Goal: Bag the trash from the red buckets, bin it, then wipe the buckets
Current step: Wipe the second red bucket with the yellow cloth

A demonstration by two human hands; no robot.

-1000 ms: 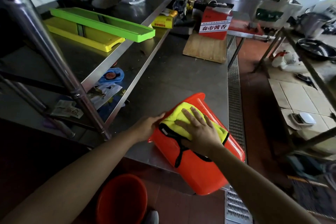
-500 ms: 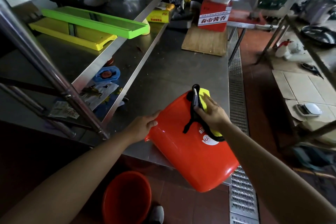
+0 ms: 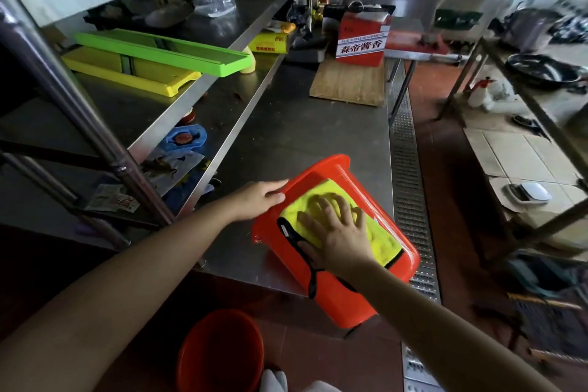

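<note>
Dim commercial kitchen w/ a steel bench along a floor drain grate; shelf at the bench's left edge holds green and yellow trays. The red bucket lies tipped on its side at the bench's near right corner, base hanging past the near edge, so one flat wall faces up for wiping. Left hand is curled over the rim on the left side, fingers clamped on it, probably to stop the bucket rolling or sliding off the edge. Right hand lies flat, fingers spread, pressing a yellow cloth w/ black trim onto that upturned wall. A second red bucket stands on the floor below the near edge; can't tell if it's been wiped.

Vs half a sec ago: then the right hand was pinching the cloth bunched at the bucket's top edge, label side showing; now the cloth is laid open and the palm is down on it. Left hand's grip spot is approx unchanged. Judging by this, wiping stage, bagging done.
</note>
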